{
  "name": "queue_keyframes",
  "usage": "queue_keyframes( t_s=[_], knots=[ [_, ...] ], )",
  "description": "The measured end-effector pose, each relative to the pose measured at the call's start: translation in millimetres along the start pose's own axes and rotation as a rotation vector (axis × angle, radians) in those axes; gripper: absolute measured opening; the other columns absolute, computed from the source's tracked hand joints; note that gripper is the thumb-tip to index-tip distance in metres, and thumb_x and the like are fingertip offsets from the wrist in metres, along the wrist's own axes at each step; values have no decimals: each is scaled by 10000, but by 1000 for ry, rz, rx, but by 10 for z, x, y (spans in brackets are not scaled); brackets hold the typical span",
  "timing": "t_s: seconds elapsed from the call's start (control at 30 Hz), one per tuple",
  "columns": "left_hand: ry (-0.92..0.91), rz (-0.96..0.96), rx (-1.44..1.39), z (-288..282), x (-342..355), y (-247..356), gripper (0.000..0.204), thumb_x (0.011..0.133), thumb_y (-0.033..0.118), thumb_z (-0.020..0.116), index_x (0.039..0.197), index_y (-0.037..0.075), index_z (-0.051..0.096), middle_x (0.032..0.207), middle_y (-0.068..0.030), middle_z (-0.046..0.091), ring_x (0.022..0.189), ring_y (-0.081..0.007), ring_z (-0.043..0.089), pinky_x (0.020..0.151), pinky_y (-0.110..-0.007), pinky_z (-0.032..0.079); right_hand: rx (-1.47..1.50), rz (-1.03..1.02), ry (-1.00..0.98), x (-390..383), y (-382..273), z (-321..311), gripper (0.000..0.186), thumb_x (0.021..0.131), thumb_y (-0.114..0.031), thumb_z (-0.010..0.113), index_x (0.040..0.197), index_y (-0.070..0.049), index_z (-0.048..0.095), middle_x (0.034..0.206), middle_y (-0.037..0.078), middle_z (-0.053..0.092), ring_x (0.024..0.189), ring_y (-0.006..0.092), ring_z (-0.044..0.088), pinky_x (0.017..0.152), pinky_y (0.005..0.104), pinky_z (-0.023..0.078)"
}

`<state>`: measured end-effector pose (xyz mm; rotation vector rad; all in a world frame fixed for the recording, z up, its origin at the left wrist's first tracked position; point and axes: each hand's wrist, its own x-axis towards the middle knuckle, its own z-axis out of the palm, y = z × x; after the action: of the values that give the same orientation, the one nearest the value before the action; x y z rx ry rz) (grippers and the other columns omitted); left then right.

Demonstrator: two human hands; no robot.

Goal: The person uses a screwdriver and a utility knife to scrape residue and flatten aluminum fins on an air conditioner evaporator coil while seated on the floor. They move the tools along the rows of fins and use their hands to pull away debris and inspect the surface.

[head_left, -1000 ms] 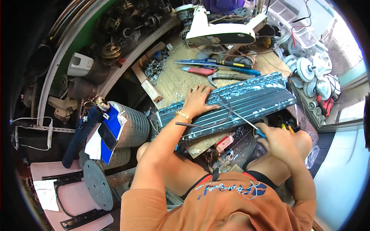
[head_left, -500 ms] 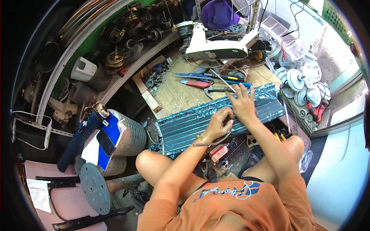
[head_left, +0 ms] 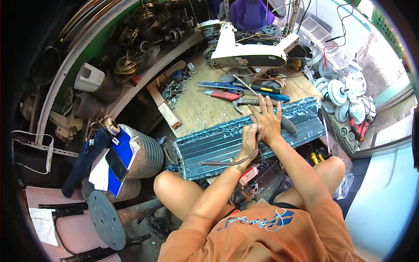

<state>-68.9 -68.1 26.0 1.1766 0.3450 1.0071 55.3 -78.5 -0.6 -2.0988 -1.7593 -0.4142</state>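
Note:
My left hand [head_left: 249,139], with a gold watch on its wrist, is closed with the thumb up. A thin bent metal tube [head_left: 218,163] comes out of it and crosses over the wrist. My right hand [head_left: 267,120] has its fingers stretched out and its palm against the left hand. Both are above a finned metal coil block [head_left: 209,153], bluish and foil-like along its far edge, which slants across the near side of the wooden bench. A dark grey handle [head_left: 289,126] lies on the fins beside my right hand. A thin metal shaft [head_left: 245,86] runs up beyond the fingers.
Behind the coil block lie a hammer [head_left: 240,104], a red-handled cutter [head_left: 222,95] and blue pliers [head_left: 218,85]. A white machine housing [head_left: 248,59] stands farther back. White pulleys [head_left: 336,92] crowd the right. A phone [head_left: 117,165] rests on a perforated drum [head_left: 148,150] at left.
My left hand has turned and moved up against my right palm, and the bent tube has swung left over the wrist. My right hand has shifted left, uncovering the grey handle.

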Motion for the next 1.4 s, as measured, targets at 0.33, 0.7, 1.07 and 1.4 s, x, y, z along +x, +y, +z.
queue_keyframes(
  t_s=[0.33, 0.7, 1.07, 1.4],
  knots=[
    [207, -47, -108, -139, -200, 736, 607, 1072, 508, 333, 584, 153, 270, 563, -3, 262, 579, -164, 282, 605, -361, 247, 66, 24, -90, 186, 87, -2, 246, 1030, -352, 608, 1105, -154, 733, 1628, 105, 502, 1423, 337, 494, 1238, 644, 257],
    [173, 2, -346, -386, -712, 1005, 567, 1086, 437, 317, 607, 144, 243, 576, 8, 174, 578, -155, 216, 583, -357, 201, 91, 29, 13, 5, -52, -134, 268, 1027, -378, 591, 1130, -189, 750, 1588, 65, 535, 1330, 296, 536, 1206, 592, 274],
    [185, 32, -384, -482, -805, 1022, 528, 1067, 417, 302, 618, 140, 292, 505, -35, 248, 570, -200, 215, 684, -394, 302, 117, -3, 89, -30, -67, -95, 294, 1026, -412, 607, 1149, -207, 777, 1511, 107, 594, 1273, 316, 563, 1160, 592, 307],
    [421, 67, 962, -2122, -665, 1383, 403, 985, 218, 707, 1337, 34, 640, 1317, -146, 630, 1242, -302, 609, 1147, -405, 422, 229, -83, 18, 122, 125, -426, 772, 893, -285, 821, 1588, -200, 496, 1581, 226, 490, 1414, 406, 507, 1142, 531, 438]
  ],
)
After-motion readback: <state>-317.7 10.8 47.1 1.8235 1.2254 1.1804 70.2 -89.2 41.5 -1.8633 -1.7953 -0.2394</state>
